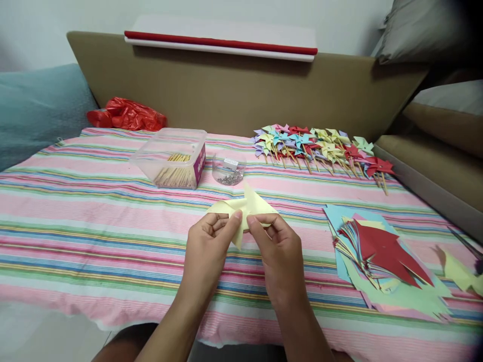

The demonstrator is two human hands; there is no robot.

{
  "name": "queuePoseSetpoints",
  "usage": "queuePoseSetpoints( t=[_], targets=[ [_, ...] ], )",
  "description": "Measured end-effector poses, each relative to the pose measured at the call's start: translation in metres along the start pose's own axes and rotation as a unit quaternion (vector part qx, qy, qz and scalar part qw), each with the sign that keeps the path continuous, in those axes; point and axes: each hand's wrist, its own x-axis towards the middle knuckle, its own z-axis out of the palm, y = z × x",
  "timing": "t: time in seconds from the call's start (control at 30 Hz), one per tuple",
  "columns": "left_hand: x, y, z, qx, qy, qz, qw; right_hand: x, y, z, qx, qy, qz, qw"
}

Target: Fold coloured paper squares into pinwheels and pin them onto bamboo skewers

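A pale yellow cut paper square point(249, 206), its corners partly folded toward the middle, is held above the striped cloth in front of me. My left hand point(208, 251) pinches its left side with thumb and forefinger. My right hand point(278, 256) pinches its right side, fingers curled under the paper. Both hands meet near the paper's centre.
A clear plastic box of wooden sticks point(173, 158) and a small clear tub of metal pins point(228, 171) stand beyond my hands. Several finished paper pinwheels point(320, 148) lie at the back right. A stack of cut coloured papers point(381, 256) lies right. A red plastic bag point(126, 114) sits far left.
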Motion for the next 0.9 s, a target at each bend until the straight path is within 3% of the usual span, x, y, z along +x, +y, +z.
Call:
queuePoseSetpoints(
  t=[0.9],
  targets=[
    [-0.0016, -0.0015, 0.0032, -0.011, -0.014, 0.013, 1.000, 0.0020, 0.0077, 0.0014, -0.058, 0.041, -0.058, 0.996]
  ],
)
